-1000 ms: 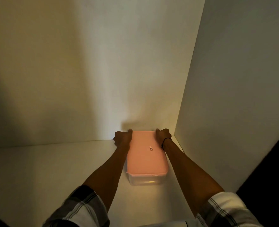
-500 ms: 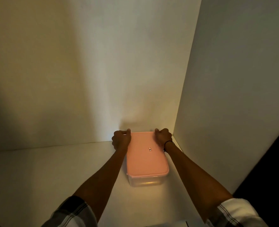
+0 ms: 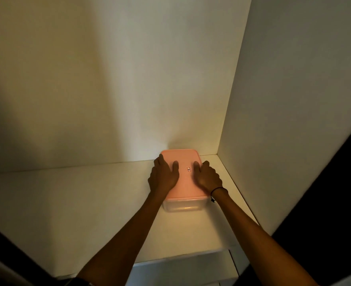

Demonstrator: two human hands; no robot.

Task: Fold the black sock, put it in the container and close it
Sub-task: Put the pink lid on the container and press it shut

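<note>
Closing step, pretty much. Near end of clear container (image 3: pixel 183 207) on white shelf (image 3: pixel 67 199); left hand (image 3: pixel 164 178) and right hand (image 3: pixel 208 178) spread flat on pink lid (image 3: pixel 186 159). Sock not visible, probably inside. Next: press far corners down.

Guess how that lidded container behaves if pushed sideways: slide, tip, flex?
The container would likely slide, not tip: it sits low and flat on the smooth white shelf. Probably light, with clear thin-looking walls. The pink lid may flex a little; left hand and right hand rest flat on it.
</note>
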